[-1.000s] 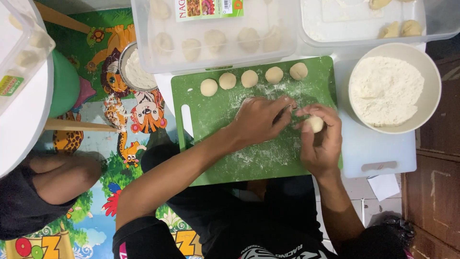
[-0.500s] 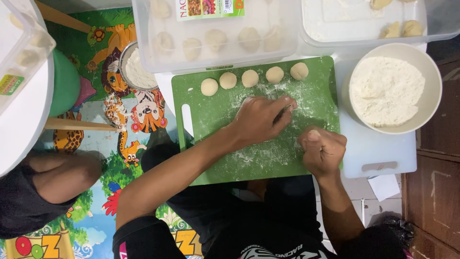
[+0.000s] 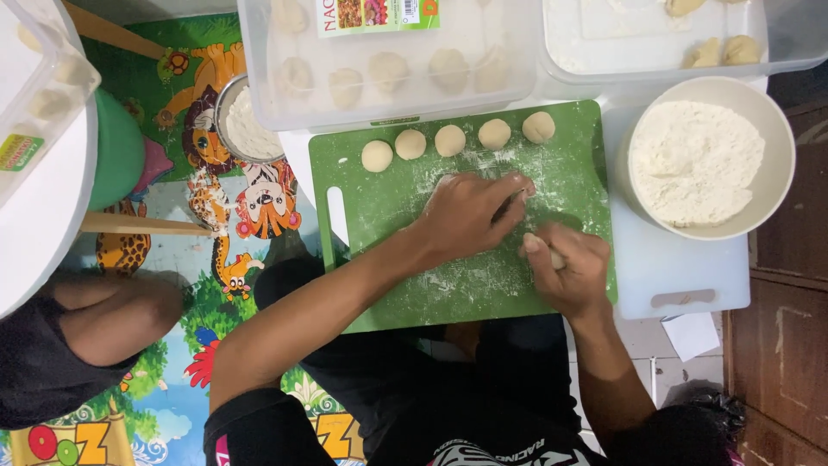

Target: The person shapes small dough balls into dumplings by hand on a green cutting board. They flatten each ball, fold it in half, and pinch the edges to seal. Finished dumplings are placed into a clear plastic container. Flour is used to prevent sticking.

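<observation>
My left hand [image 3: 470, 216] lies palm down on the floured green cutting board [image 3: 371, 216], fingers spread towards the right. My right hand [image 3: 565, 267] is curled around a small piece of dough [image 3: 557, 257] at the board's right side, just below the left fingertips. Only a sliver of that dough shows between the fingers. Several round dough balls [image 3: 451, 140] sit in a row along the board's far edge.
A white bowl of flour [image 3: 697, 160] stands right of the board on a white cutting board [image 3: 690, 276]. Two clear plastic tubs [image 3: 388, 60] with dough pieces lie behind. A small metal bowl of flour [image 3: 246, 125] sits at left on a colourful mat. Another person's knee [image 3: 112, 315] is at lower left.
My right hand, with the dough in it, dropped towards the board's near right corner and then came back up beside the left fingertips. The left hand stayed flat on the board.
</observation>
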